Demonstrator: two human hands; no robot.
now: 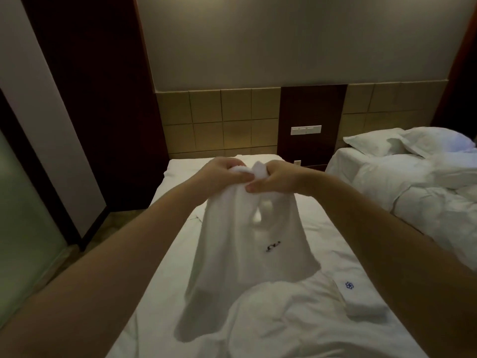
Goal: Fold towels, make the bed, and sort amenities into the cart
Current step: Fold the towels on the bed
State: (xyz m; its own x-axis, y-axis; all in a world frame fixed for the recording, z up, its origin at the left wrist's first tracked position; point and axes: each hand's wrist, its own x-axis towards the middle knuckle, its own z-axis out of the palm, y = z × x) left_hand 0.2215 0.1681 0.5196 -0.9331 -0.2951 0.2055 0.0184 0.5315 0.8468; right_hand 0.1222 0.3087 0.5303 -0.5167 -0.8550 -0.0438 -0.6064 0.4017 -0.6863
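Observation:
A white towel with a small dark logo hangs in the air above the near bed. My left hand and my right hand grip its top edge close together, fingers curled into the cloth. The towel's lower end droops to a rumpled white towel pile on the bed. A folded white towel with a blue flower logo lies on the bed at the right, under my right forearm.
A second bed with a crumpled duvet and pillows stands at the right. Between the beds is a dark wooden panel with a switch plate. A dark wardrobe and a glass door lie at the left.

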